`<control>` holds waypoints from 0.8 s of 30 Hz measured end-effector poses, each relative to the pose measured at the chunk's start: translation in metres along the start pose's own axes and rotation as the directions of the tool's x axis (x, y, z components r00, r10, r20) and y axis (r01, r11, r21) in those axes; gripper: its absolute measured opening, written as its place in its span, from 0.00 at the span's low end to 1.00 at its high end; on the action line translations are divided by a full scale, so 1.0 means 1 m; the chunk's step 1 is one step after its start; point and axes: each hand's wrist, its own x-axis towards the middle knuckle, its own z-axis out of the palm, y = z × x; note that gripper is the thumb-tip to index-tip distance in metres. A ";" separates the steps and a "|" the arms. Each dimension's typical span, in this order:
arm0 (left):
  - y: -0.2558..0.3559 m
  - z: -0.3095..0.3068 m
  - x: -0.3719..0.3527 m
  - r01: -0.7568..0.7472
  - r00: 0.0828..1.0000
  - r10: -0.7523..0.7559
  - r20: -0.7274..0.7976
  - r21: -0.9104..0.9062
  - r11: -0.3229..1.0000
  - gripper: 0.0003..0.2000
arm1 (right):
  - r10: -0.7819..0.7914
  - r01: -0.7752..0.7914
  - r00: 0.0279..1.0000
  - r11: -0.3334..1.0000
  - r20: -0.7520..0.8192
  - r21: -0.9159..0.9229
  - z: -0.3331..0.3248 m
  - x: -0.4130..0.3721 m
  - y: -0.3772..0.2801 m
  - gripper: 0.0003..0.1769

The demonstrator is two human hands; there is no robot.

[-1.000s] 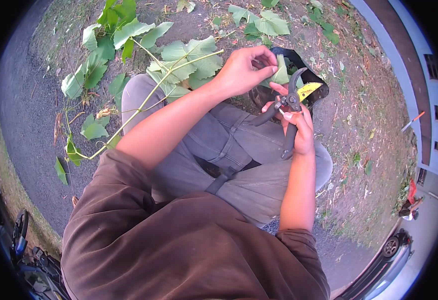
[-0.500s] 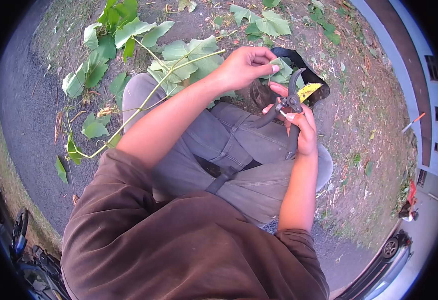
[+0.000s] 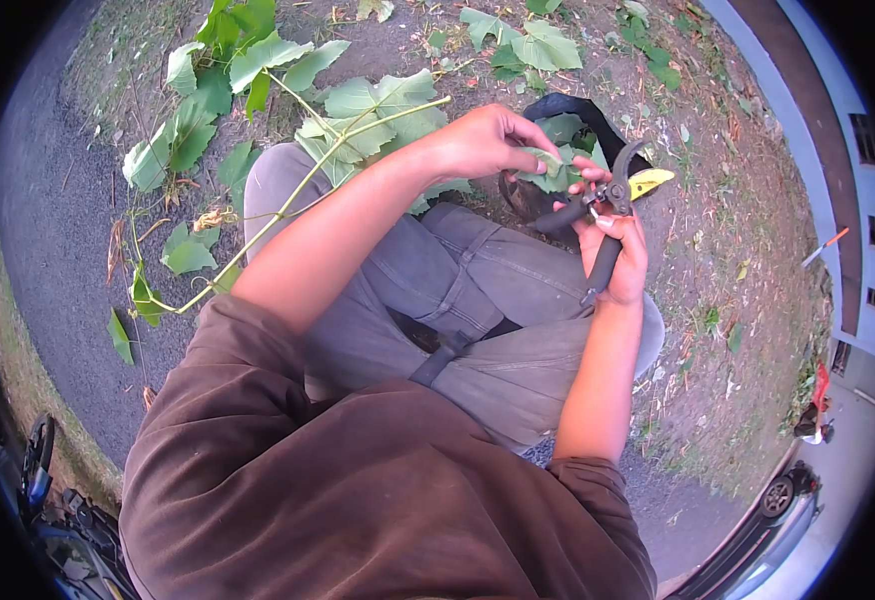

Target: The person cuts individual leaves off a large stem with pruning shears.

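Left hand (image 3: 488,142) pinches a leaf (image 3: 555,165) by the near edge of a dark container (image 3: 603,122); right hand (image 3: 620,250) holds pruning shears (image 3: 615,197), blades apart, bare ground (image 3: 723,240) beyond. Container's interior partly hidden by leaves and fingers.

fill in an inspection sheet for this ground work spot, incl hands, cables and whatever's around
Surface: bare, patchy-grass ground beside grey asphalt
Job's things: pruning shears with blades apart; leaf; long leafy stem lying across the left side; dark container holding leaves
Clutter: loose leaves scattered on the ground
Grippers: bare hands; left hand has its grip on the leaf, right hand has its grip on the shears
Cables: nothing seen
Surroundings: parked car, building with windows, wheel at lower left, orange-tipped stick
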 end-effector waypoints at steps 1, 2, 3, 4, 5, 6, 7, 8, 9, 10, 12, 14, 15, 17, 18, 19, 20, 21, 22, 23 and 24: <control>0.004 -0.001 -0.001 0.000 1.000 0.000 -0.003 -0.001 1.000 0.12 | -0.030 0.027 0.999 0.993 -0.024 -0.118 0.005 -0.001 -0.003 0.38; 0.007 -0.001 -0.003 0.040 0.999 -0.039 -0.016 0.039 0.998 0.12 | -0.020 0.024 0.999 0.988 0.025 -0.152 0.003 0.000 -0.003 0.41; 0.010 -0.002 -0.004 0.080 0.997 -0.078 -0.028 0.079 0.994 0.12 | -0.020 0.023 1.000 0.988 0.024 -0.151 0.003 -0.001 -0.003 0.41; 0.012 -0.003 -0.005 0.081 0.997 -0.079 -0.027 0.080 0.994 0.12 | 0.011 0.007 0.998 0.965 0.067 -0.264 0.003 -0.002 -0.002 0.41; 0.013 -0.004 -0.006 0.086 0.995 -0.081 -0.054 0.102 0.991 0.12 | 0.047 -0.004 0.993 0.927 0.104 -0.374 0.003 -0.004 -0.002 0.40; 0.013 -0.004 -0.006 0.092 0.993 -0.082 -0.081 0.124 0.988 0.13 | 0.049 -0.008 0.995 0.918 0.092 -0.397 0.012 -0.004 -0.004 0.38; 0.005 -0.006 -0.002 0.092 0.993 -0.083 -0.081 0.123 0.988 0.13 | 0.049 -0.009 0.995 0.918 0.092 -0.397 0.011 -0.003 -0.004 0.38; -0.007 -0.008 0.003 -0.074 0.990 0.097 -0.100 0.209 0.975 0.13 | 0.052 -0.010 0.995 0.906 0.087 -0.422 0.010 -0.001 -0.003 0.38; -0.009 -0.008 0.004 -0.234 0.956 0.274 -0.103 0.295 0.927 0.13 | 0.054 -0.012 0.995 0.894 0.081 -0.448 0.010 0.000 -0.003 0.38; -0.010 -0.009 0.004 -0.234 0.956 0.275 -0.103 0.294 0.926 0.13 | 0.053 -0.012 0.995 0.894 0.080 -0.448 0.011 -0.001 -0.003 0.38; -0.006 -0.009 0.003 -0.181 0.971 0.218 -0.102 0.284 0.942 0.14 | 0.057 -0.025 0.996 0.912 0.066 -0.410 0.015 -0.002 -0.005 0.37; 0.006 -0.006 -0.003 -0.088 0.990 0.100 -0.104 0.120 0.989 0.14 | 0.059 -0.023 0.996 0.899 0.067 -0.437 0.014 -0.002 -0.004 0.38; 0.011 -0.004 -0.005 0.013 0.996 -0.017 -0.085 -0.048 0.999 0.14 | 0.061 -0.022 0.996 0.885 0.068 -0.465 0.013 -0.003 -0.004 0.38; 0.007 -0.006 -0.004 0.062 0.994 -0.070 -0.087 -0.101 0.993 0.14 | 0.041 -0.010 0.998 0.862 0.052 -0.506 0.010 -0.003 -0.002 0.38; 0.007 -0.006 -0.003 0.109 0.988 -0.124 -0.089 -0.154 0.982 0.13 | 0.023 0.002 0.999 0.838 0.039 -0.546 0.009 -0.003 -0.002 0.38; 0.006 -0.006 -0.003 0.109 0.988 -0.123 -0.089 -0.153 0.982 0.13 | 0.022 0.003 0.999 0.838 0.040 -0.545 0.009 -0.003 -0.003 0.38; 0.006 -0.005 -0.003 0.095 0.991 -0.114 -0.069 -0.231 0.968 0.12 | 0.012 0.015 0.999 0.838 0.047 -0.545 0.011 -0.003 -0.006 0.38; 0.006 -0.005 -0.004 0.083 0.993 -0.103 -0.051 -0.309 0.948 0.11 | 0.003 0.027 0.999 0.838 0.054 -0.545 0.012 -0.003 -0.006 0.37; 0.003 -0.005 -0.003 0.083 0.993 -0.104 -0.052 -0.308 0.948 0.11 | 0.003 0.027 0.998 0.839 0.055 -0.544 0.012 -0.003 -0.005 0.37; 0.000 -0.006 -0.001 0.095 0.992 -0.117 -0.047 -0.336 0.937 0.10 | -0.013 0.041 0.999 0.827 0.053 -0.560 0.012 -0.003 -0.003 0.37; -0.001 -0.005 -0.001 0.106 0.991 -0.130 -0.041 -0.365 0.925 0.10 | -0.030 0.054 0.998 0.815 0.051 -0.576 0.012 -0.003 -0.001 0.37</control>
